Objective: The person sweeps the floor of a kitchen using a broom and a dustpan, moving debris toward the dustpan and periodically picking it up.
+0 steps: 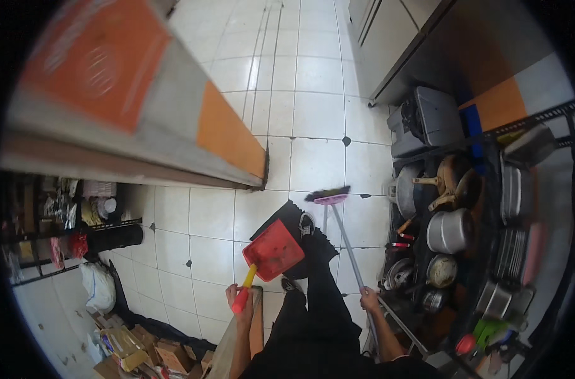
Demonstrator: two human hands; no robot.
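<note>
My left hand [240,301] is closed round the red and yellow handle of a red dustpan [275,250]. The pan is in front of my legs, with dark specks on its inside. My right hand [369,299] grips the grey pole of a broom [345,235]. Its pink head with dark bristles [329,196] is on the white tiles, beyond my forward shoe [306,223]. A black jagged-edged piece, perhaps a mat or cloth [286,213], lies by that shoe, partly hidden behind the dustpan.
To the right, a black rack holds pots [450,231], frying pans [453,180] and a grey bin [426,120]. An orange and white wall end [230,136] juts in from the left. Cardboard boxes [172,355] and a white sack [98,285] lie at lower left.
</note>
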